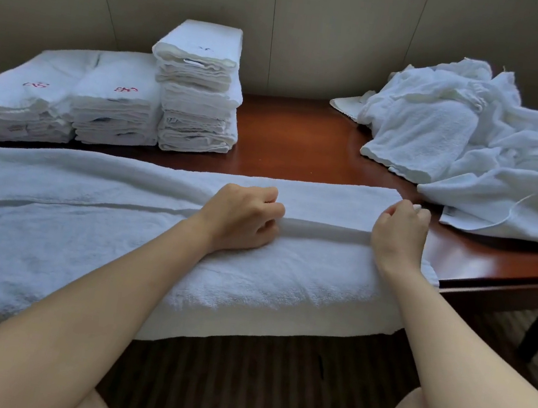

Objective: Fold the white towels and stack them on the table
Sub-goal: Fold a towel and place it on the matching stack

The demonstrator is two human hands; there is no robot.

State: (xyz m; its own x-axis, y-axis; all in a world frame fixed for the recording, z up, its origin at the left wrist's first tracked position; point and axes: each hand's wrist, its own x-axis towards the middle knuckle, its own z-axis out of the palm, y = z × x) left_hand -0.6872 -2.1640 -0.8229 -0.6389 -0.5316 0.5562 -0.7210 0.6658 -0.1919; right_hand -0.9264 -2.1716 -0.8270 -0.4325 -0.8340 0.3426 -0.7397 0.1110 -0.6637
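Long white towel (91, 230) across frame centre on table (304, 139), left hand (241, 220) and right hand (398, 235) each pinching its folded edge, folded stacks (200, 90) upper left, loose pile (477, 139) upper right.

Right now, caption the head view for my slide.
Both hands, left hand and right hand, grip a long white towel mid-fold beside folded stacks.

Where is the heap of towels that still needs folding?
In the head view, the unfolded heap lies on the table's far right, opposite the folded stacks at far left.
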